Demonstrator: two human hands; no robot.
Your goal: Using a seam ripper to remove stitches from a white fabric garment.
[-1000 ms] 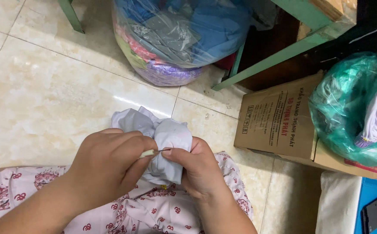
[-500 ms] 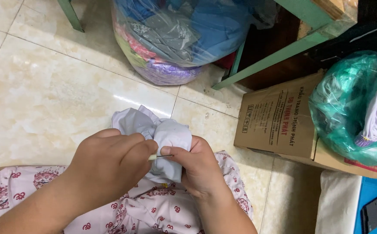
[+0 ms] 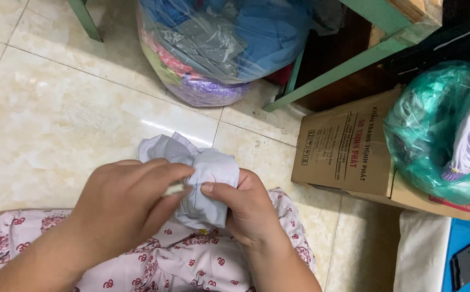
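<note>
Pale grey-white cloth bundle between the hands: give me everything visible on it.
The pale grey-white cloth bundle is soft, crumpled fabric, gathered into a wad with folds sticking out at its upper left. It sits above the lap's pink patterned garment, over the tiled floor. The left hand pinches it from the left; the right hand grips its right side, thumb across the front.

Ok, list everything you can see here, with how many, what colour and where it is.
bundled cloth: one, pale lilac-white, centre, gripped by both hands
patterned fabric: one, white with red print, under the hands at bottom
clear bag of clothes: one, blue, grey and pink contents, top centre on the floor
green bag: one, translucent green with pale cloth inside, right
cardboard box: one, brown, right of centre, under the green bag
green frame legs: green, top
tiled floor: cream
left hand: one, pinching the bundle
right hand: one, holding the bundle
</note>
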